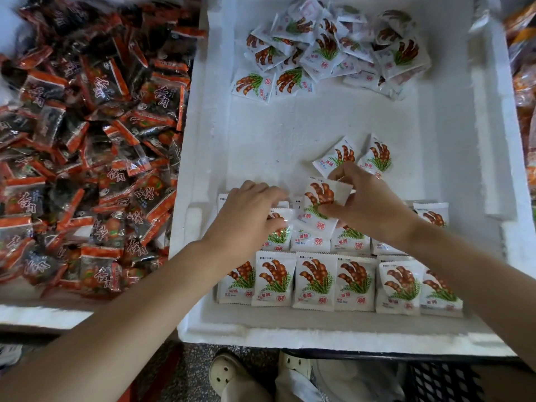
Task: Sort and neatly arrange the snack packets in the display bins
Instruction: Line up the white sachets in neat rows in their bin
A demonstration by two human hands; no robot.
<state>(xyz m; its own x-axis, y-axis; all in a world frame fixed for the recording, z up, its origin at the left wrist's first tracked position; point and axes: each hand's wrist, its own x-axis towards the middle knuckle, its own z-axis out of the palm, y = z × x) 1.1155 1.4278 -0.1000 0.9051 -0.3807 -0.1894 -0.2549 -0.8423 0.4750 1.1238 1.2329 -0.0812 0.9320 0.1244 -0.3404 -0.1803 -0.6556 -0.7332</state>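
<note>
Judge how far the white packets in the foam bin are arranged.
Done: a front row stands neat along the near wall of the bin. In hand: the right hand pinches a packet over the part-built second row, which the left hand touches. Left: two loose packets mid-bin and the heap at the far end.

floor (pixel 195 372) — speckled grey | perforated cream clogs (pixel 227 372) — side by side | black lattice crate (pixel 443 382) lower right

Each white snack packet (pixel 311 281) carries red Chinese characters that look like 酸角 beside a round red seal. Small print along one edge is too fine to read. The black-and-orange packets (pixel 162 97) bear large white brush-style characters, not clearly legible.
</note>
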